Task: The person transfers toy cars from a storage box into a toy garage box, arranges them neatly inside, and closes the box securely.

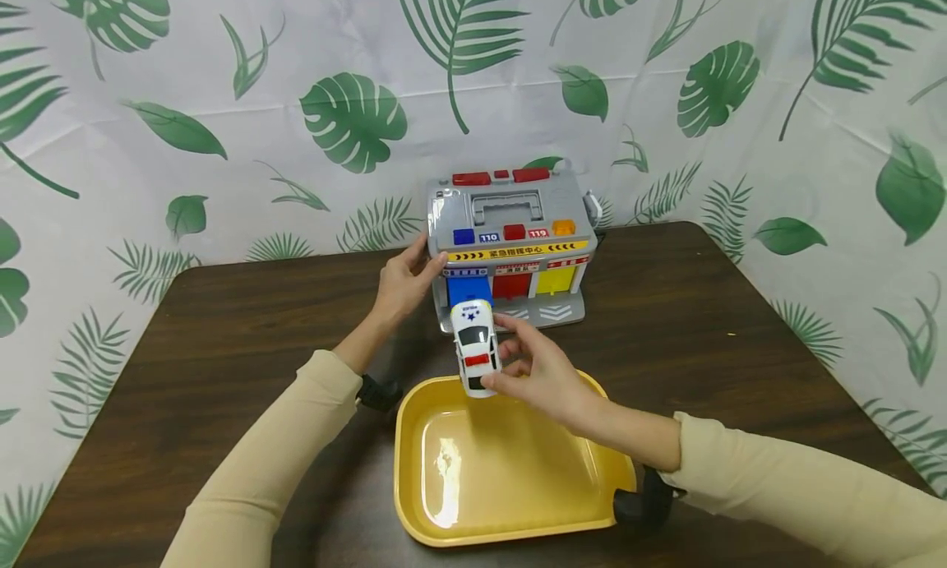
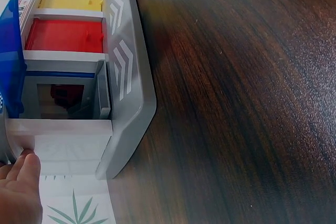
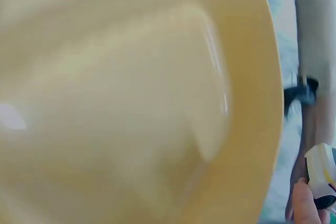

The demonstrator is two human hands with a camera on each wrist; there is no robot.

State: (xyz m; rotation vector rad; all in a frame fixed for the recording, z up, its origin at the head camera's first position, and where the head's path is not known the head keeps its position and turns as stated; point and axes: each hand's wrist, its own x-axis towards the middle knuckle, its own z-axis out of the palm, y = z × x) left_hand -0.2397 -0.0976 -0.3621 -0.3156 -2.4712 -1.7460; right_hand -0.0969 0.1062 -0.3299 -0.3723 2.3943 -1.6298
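A toy police car [image 1: 474, 346], white with a red roof light, is in my right hand [image 1: 547, 375], thumb and fingers gripping it at its sides. It is above the far rim of a yellow tray, nose toward the toy garage. My left hand [image 1: 403, 284] holds the left front corner of the grey toy garage [image 1: 510, 223], thumb at the front and fingers along the side. In the left wrist view its blue door [image 2: 10, 61] is lifted, and something dark red shows through the opening. The red door [image 2: 65, 36] and yellow door [image 2: 71, 0] are down.
The yellow tray [image 1: 518, 531] lies on the dark wooden table [image 1: 296, 305], in front of the garage and below my right forearm. A leaf-printed cloth [image 1: 259, 99] hangs behind the table. The garage has a white part [image 1: 593, 209] sticking out at its right side.
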